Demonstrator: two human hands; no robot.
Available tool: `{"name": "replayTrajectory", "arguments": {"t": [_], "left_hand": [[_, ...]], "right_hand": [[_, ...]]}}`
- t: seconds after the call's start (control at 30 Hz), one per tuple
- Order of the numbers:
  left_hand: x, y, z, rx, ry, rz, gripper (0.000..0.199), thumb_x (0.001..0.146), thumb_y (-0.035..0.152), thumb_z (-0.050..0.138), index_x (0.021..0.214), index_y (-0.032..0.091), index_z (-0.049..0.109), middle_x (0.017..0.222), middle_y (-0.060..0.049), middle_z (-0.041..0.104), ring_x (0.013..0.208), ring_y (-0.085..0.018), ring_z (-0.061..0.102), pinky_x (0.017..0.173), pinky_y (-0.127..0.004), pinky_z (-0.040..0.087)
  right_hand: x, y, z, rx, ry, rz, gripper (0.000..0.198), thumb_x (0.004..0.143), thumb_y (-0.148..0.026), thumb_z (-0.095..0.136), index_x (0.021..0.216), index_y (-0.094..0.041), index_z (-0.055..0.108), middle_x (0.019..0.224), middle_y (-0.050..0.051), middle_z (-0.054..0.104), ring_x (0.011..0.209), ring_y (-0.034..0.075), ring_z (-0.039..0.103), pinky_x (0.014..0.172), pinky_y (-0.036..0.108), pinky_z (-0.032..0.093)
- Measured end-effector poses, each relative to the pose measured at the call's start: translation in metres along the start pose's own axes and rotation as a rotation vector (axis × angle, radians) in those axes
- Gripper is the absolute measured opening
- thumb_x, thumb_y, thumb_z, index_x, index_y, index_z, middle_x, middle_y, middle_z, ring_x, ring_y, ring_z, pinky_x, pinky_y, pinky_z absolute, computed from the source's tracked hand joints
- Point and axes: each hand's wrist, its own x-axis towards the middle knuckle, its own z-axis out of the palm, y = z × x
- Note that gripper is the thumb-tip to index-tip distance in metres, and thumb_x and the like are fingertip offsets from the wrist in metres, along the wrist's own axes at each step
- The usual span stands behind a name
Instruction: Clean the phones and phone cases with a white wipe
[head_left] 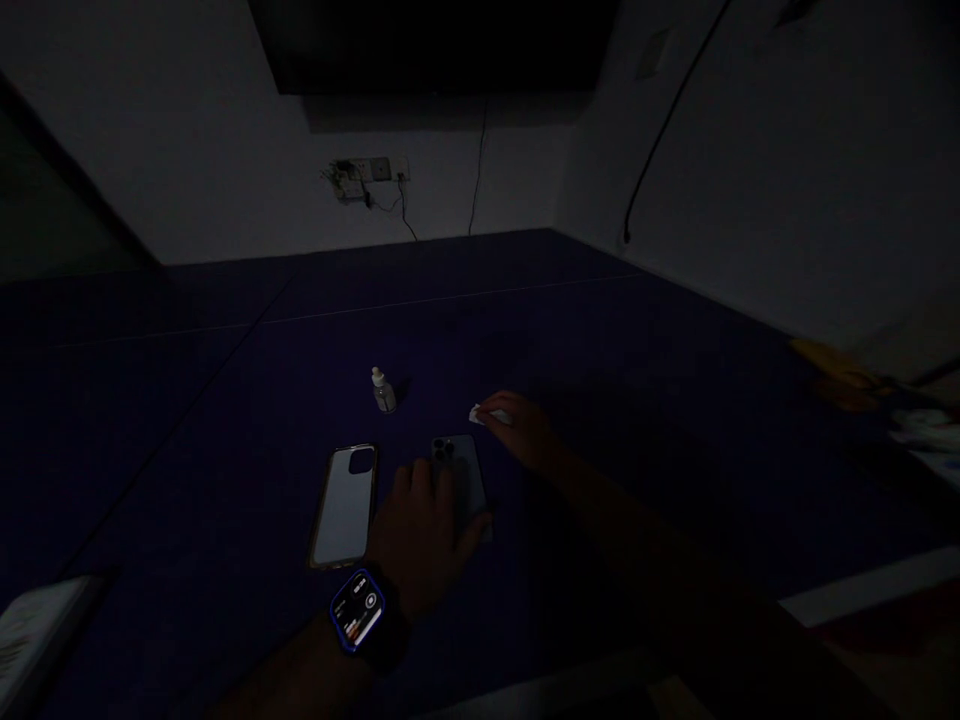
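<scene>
A smartphone lies back side up on the dark blue surface, its cameras at the far end. My left hand grips it across the body, thumb at the right edge and fingers at the left. To the right and a little beyond the phone, my right hand pinches a small white cloth or tissue; which of the two I cannot tell. Left of my left hand rests a phone case with a camera cut-out. Farther back stands a small clear dropper bottle with a white top.
The room is very dark. At the left front edge lies a white box or book. Yellow cloth and other items sit at the far right. A screen hangs on the back wall above sockets and cables.
</scene>
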Motion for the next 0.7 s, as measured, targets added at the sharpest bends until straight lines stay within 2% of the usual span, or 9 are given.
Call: {"name": "replayTrajectory", "arguments": {"t": [0.1,0.2,0.27,0.4,0.53,0.63,0.67,0.7], "left_hand": [[0.017,0.014,-0.003,0.062,-0.074,-0.152,0.088,0.090,0.072,0.045,0.143,0.002,0.046,0.119,-0.026,0.060,0.105,-0.039,0.058,0.080,-0.046,0.052],[0.032,0.028,0.001,0.131,-0.137,-0.258,0.100,0.083,0.074,0.057,0.147,-0.001,0.040,0.120,-0.029,0.059,0.106,-0.041,0.059,0.079,-0.044,0.052],[0.038,0.035,0.006,0.149,-0.157,-0.283,0.092,0.085,0.064,0.062,0.145,-0.002,0.042,0.121,-0.030,0.058,0.107,-0.041,0.059,0.081,-0.044,0.052],[0.042,0.042,0.012,0.086,-0.149,-0.321,0.076,0.091,0.041,0.057,0.147,-0.006,0.037,0.121,-0.034,0.057,0.108,-0.042,0.060,0.082,-0.047,0.051],[0.043,0.035,0.006,0.022,-0.155,-0.316,0.080,0.087,0.043,0.060,0.151,0.001,0.034,0.126,-0.032,0.057,0.107,-0.043,0.062,0.083,-0.048,0.051],[0.043,0.018,-0.006,-0.192,-0.184,-0.282,0.079,0.091,0.053,0.051,0.155,0.011,0.031,0.131,-0.026,0.058,0.108,-0.039,0.064,0.089,-0.047,0.049],[0.043,0.012,-0.010,-0.476,-0.210,-0.265,0.080,0.090,0.050,0.053,0.156,0.011,0.029,0.135,-0.026,0.057,0.114,-0.039,0.062,0.094,-0.048,0.046],[0.041,0.008,-0.013,-0.606,-0.240,-0.226,0.076,0.093,0.050,0.045,0.158,0.015,0.026,0.135,-0.021,0.060,0.115,-0.035,0.063,0.095,-0.044,0.047]], "right_hand": [[0.000,0.003,-0.003,0.056,0.084,0.088,0.015,0.090,-0.033,0.064,0.086,-0.022,0.074,0.093,0.005,0.074,0.088,0.019,0.070,0.080,0.032,0.054],[-0.001,0.002,-0.005,0.113,0.121,0.154,0.017,0.089,-0.036,0.064,0.085,-0.022,0.074,0.093,0.004,0.074,0.089,0.020,0.070,0.080,0.032,0.053],[-0.002,0.002,-0.007,0.146,0.128,0.187,0.017,0.087,-0.037,0.064,0.084,-0.022,0.073,0.093,0.004,0.074,0.090,0.020,0.069,0.081,0.032,0.052],[-0.001,0.002,-0.011,0.199,0.126,0.242,0.018,0.084,-0.039,0.065,0.082,-0.023,0.073,0.092,0.004,0.074,0.089,0.021,0.069,0.081,0.033,0.052],[0.002,0.003,-0.014,0.246,0.144,0.291,0.020,0.081,-0.042,0.066,0.082,-0.024,0.074,0.091,0.004,0.075,0.087,0.021,0.069,0.080,0.033,0.052],[0.003,0.002,-0.015,0.286,0.166,0.327,0.023,0.080,-0.045,0.066,0.082,-0.024,0.074,0.088,0.003,0.075,0.083,0.021,0.069,0.077,0.033,0.052],[0.003,0.000,-0.016,0.298,0.172,0.335,0.024,0.080,-0.046,0.066,0.082,-0.024,0.074,0.086,0.003,0.075,0.082,0.021,0.069,0.075,0.032,0.052],[0.003,-0.001,-0.017,0.310,0.177,0.340,0.025,0.080,-0.047,0.066,0.082,-0.024,0.074,0.085,0.003,0.076,0.081,0.021,0.069,0.074,0.032,0.052]]}}
